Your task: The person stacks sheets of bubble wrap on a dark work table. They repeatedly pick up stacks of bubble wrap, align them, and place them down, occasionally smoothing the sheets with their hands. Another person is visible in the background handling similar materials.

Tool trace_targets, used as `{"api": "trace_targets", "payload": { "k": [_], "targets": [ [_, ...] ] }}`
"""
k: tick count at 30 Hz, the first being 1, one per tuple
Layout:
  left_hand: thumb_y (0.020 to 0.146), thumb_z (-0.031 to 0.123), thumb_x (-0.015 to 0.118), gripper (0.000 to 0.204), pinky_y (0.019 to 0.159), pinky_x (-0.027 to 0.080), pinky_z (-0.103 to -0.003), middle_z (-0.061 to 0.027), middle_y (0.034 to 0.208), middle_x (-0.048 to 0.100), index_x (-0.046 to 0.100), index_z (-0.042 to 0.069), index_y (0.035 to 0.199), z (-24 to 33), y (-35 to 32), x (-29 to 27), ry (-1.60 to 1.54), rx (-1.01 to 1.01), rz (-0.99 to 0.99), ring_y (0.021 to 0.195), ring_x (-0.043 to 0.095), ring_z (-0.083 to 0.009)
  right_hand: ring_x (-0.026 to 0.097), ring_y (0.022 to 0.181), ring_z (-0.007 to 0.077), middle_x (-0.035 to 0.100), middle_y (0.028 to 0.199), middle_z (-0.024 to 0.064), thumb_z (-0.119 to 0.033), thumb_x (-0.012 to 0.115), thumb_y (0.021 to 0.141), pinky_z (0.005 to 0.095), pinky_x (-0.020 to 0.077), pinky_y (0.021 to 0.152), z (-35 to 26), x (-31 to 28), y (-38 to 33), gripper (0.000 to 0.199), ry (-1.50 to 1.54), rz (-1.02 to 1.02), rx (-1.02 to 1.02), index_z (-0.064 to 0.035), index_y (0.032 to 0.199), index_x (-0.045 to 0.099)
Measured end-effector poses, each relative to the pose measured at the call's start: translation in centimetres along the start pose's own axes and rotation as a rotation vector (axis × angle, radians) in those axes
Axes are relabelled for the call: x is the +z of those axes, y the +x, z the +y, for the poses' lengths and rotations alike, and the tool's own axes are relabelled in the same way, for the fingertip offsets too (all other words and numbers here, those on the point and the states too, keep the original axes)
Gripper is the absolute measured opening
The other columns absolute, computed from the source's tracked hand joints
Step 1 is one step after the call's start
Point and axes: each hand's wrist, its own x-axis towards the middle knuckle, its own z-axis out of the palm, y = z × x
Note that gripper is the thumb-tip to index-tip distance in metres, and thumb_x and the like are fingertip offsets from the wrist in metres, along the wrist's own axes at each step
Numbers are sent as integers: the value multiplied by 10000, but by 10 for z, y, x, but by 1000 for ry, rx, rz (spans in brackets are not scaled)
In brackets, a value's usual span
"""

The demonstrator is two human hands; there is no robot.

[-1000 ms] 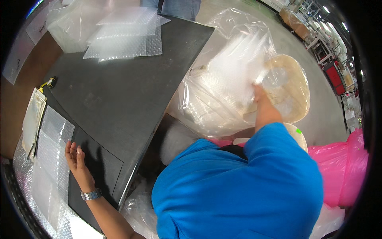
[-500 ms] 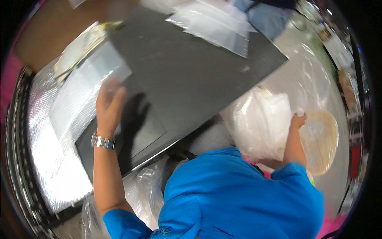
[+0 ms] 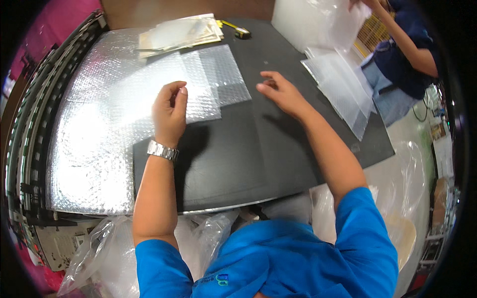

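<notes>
the left hand (image 3: 170, 111) is above the right-hand part of the clear bubble sheets (image 3: 201, 64), with its fingers curled and the thumb tip close to the index fingertip; whether it pinches anything, or touches the sheets, i cannot tell. a silver watch (image 3: 162, 150) circles that wrist. the right hand (image 3: 271, 85) is empty, its fingers bent loosely and the thumb apart from them, over the dark top of the bench (image 3: 228, 159), just right of the sheets.

the clear bubble sheets lie flat and overlap, one reaching out farther right than the other. at their left, a large silvery bubble sheet (image 3: 84, 154) covers the left part of the bench, bright with glare. on the far side, a stack of cream and white papers (image 3: 181, 35) lies just beyond the sheets, and a yellow and black tape measure (image 3: 242, 33) lies near its right end. toward the far right, clear bubble pouches (image 3: 343, 87) overlap in a loose fan, near a big translucent bag (image 3: 313, 25). a co-worker (image 3: 410, 57) in a dark top and jeans stands beyond them, one hand at the bag. clear plastic (image 3: 109, 253) bunches below the near edge, and a row of dark rollers (image 3: 30, 144) runs along the far left.
</notes>
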Motion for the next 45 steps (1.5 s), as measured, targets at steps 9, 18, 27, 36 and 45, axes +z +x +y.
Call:
{"api": "trace_targets", "payload": {
  "k": [9,18,27,36,45],
  "targets": [
    [766,439,595,534,963,218,-596,-189,1256,425,500,144,1200,-30,10,-23,968,-296,-92,1220,339,-344,404,1200,373,434,1276,238,-581,491,810,490,189,1033,0,94,96,779,-224,96,33,-37,1330,290],
    [747,416,612,492,1002,183,-583,-176,1274,428,540,150,1156,-41,5,-15,762,-181,-414,1229,358,-309,385,1189,290,363,1297,240,-249,691,773,402,366,942,-44,110,79,941,904,-24,169,-24,1388,16],
    [779,513,536,577,996,174,-609,-200,1360,316,472,174,1241,-57,25,-71,1194,-438,216,1271,277,-355,432,1127,312,370,1274,241,-54,673,733,416,382,924,-49,109,75,956,949,-6,276,-70,1398,-13],
    [781,455,556,528,891,380,-464,-230,1142,520,514,117,1184,-66,25,-74,725,-556,-7,1028,519,-348,537,974,295,483,1115,168,-49,617,770,453,496,781,-37,111,79,594,1139,-195,294,-35,1256,276],
    [786,282,591,419,972,311,-456,-227,1240,418,527,107,1161,-44,23,-58,736,-129,194,1152,410,-367,595,871,277,549,989,167,-103,596,795,431,529,733,-21,124,86,400,1265,-355,356,24,1127,411]
  ]
}}
